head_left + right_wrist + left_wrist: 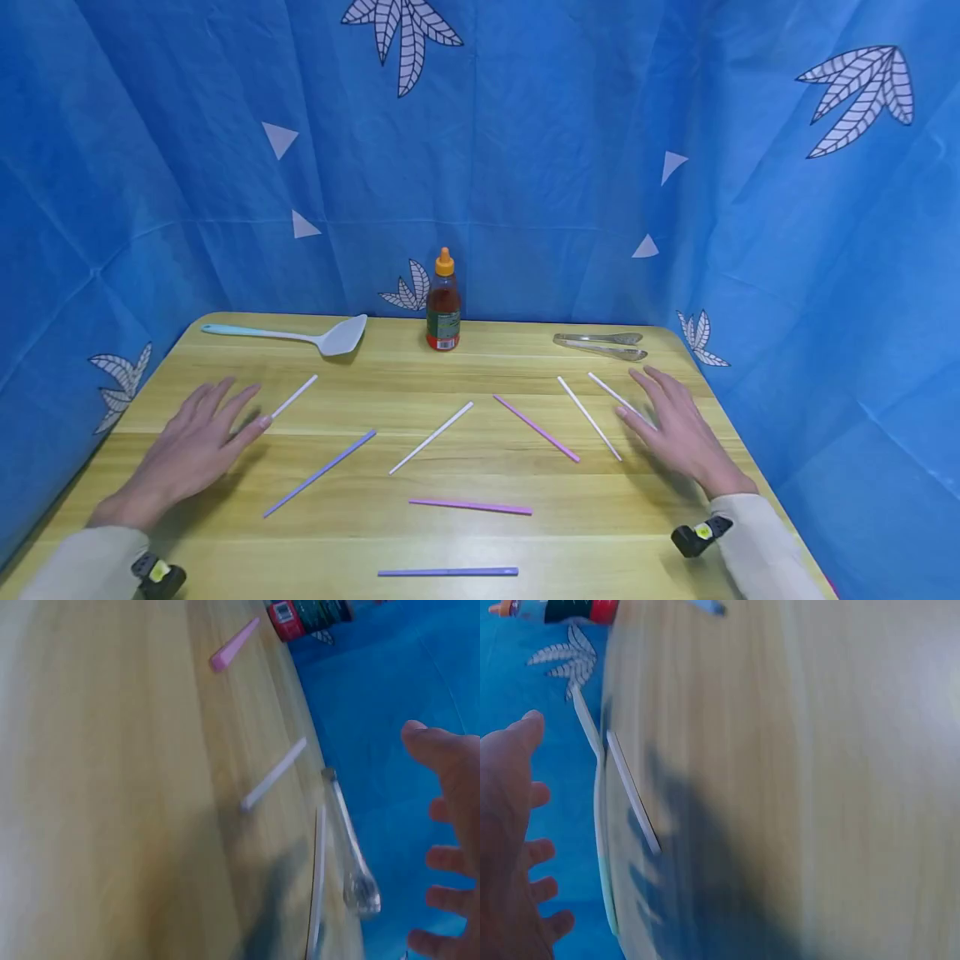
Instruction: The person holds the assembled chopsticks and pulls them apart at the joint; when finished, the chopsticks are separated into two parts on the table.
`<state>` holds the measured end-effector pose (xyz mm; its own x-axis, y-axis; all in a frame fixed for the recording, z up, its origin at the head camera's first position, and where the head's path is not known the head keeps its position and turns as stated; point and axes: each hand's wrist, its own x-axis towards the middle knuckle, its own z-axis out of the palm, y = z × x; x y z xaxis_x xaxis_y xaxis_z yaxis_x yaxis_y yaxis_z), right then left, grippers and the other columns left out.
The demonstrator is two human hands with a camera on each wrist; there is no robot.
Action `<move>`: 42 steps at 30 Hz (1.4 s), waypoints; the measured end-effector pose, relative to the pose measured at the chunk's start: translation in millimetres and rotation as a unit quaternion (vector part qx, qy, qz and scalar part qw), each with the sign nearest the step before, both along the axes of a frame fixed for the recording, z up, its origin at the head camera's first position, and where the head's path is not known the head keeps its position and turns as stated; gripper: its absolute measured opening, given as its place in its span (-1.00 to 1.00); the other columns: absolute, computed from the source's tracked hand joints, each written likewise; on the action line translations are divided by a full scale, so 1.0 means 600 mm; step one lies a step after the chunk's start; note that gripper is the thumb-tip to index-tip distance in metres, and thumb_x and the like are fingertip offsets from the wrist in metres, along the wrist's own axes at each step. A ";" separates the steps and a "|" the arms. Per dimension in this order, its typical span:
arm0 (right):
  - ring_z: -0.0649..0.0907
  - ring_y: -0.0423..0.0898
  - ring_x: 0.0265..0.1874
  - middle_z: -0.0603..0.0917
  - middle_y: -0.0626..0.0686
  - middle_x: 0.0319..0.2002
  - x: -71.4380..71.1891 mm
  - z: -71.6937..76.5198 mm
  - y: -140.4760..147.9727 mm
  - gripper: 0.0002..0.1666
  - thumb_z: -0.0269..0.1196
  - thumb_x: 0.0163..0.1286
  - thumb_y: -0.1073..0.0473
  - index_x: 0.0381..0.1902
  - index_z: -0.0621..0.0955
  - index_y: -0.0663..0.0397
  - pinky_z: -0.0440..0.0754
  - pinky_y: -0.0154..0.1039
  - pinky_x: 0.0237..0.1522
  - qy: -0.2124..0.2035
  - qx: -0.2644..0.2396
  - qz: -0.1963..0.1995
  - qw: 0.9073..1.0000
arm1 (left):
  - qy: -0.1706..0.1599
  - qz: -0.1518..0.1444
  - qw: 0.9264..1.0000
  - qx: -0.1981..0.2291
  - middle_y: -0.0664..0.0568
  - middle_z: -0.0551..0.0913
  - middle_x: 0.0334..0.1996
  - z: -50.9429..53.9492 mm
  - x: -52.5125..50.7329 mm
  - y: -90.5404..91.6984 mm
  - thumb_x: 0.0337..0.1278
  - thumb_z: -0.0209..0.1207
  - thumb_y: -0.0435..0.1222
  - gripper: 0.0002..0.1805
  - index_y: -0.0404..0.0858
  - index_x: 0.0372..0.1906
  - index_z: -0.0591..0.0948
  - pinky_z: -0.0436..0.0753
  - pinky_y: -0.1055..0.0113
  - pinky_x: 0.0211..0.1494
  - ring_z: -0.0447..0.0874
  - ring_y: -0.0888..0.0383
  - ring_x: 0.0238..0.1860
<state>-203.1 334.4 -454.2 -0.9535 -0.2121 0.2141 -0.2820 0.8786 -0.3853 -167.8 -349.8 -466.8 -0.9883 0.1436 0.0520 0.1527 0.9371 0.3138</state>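
Note:
My left hand (191,446), fingers spread and holding nothing, hovers over the table's left side by a white stick (295,396). On the right, the other hand (678,429) is likewise spread and empty, partly covering a white stick (611,390); another white stick (588,418) lies just left of it. Between the hands are a white stick (431,437), a pink stick (536,428) and a purple stick (319,473). Nearer the front lie a pink stick (471,507) and a purple stick (448,572). Both wrist views show hands (506,847) (457,840) raised above the wood.
Along the table's back edge are a spatula (341,336) at left, a sauce bottle (443,312) standing upright near the middle, and metal tongs (600,345) at right. A blue patterned curtain (525,167) hangs behind and beside the wooden table (300,550).

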 end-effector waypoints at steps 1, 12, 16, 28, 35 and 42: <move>0.20 0.50 0.62 0.22 0.39 0.67 -0.006 0.001 -0.006 -0.11 0.25 0.65 -0.23 0.70 0.30 0.07 0.22 0.62 0.49 0.001 -0.006 0.007 1.000 | 0.004 -0.003 1.000 0.004 -0.50 0.00 0.69 0.002 -0.001 0.006 0.70 -0.07 0.25 -0.16 -0.21 0.72 0.22 0.05 -0.70 0.47 -0.11 -0.63 0.64; 0.35 0.28 0.62 0.42 0.19 0.61 -0.077 0.017 -0.116 -0.20 0.34 0.62 -0.06 0.66 0.37 0.02 0.31 0.40 0.60 0.032 -0.035 0.113 0.993 | 0.062 -0.056 0.996 0.040 -0.30 0.36 0.57 0.049 -0.006 0.117 0.64 0.15 0.14 -0.29 -0.20 0.60 0.45 0.38 -0.51 0.47 0.23 -0.40 0.57; 0.40 0.26 0.60 0.48 0.19 0.57 -0.094 0.023 -0.170 -0.25 0.38 0.59 -0.04 0.61 0.45 0.04 0.33 0.32 0.63 0.039 -0.032 0.155 0.987 | 0.068 -0.075 0.993 0.057 -0.22 0.51 0.45 0.057 -0.006 0.163 0.60 0.24 0.07 -0.36 -0.22 0.51 0.53 0.48 -0.38 0.47 0.38 -0.30 0.49; 0.51 0.16 0.52 0.55 0.14 0.50 -0.112 0.000 -0.290 -0.35 0.40 0.58 0.00 0.52 0.55 0.03 0.48 0.16 0.58 0.014 -0.009 0.242 0.970 | 0.035 -0.114 0.989 0.090 -0.04 0.68 0.20 0.017 -0.009 0.270 0.49 0.38 -0.07 -0.50 -0.19 0.38 0.65 0.72 -0.12 0.30 0.69 -0.06 0.19; 0.57 0.17 0.45 0.63 0.20 0.40 -0.112 -0.026 -0.334 -0.50 0.41 0.57 0.16 0.39 0.65 0.12 0.53 0.10 0.55 -0.003 0.020 0.301 0.953 | 0.002 -0.137 0.987 0.080 0.05 0.69 0.07 -0.007 -0.009 0.313 0.44 0.42 -0.07 -0.51 -0.17 0.33 0.68 0.75 0.01 0.23 0.71 0.08 0.08; 0.67 0.09 0.28 0.72 0.12 0.23 -0.105 -0.049 -0.359 -0.65 0.43 0.53 0.21 0.21 0.75 0.10 0.64 0.00 0.43 0.006 0.043 0.332 0.942 | -0.017 -0.156 0.985 0.068 0.15 0.62 -0.08 -0.023 -0.011 0.331 0.40 0.45 -0.12 -0.58 -0.17 0.23 0.71 0.70 0.20 -0.01 0.55 0.26 -0.15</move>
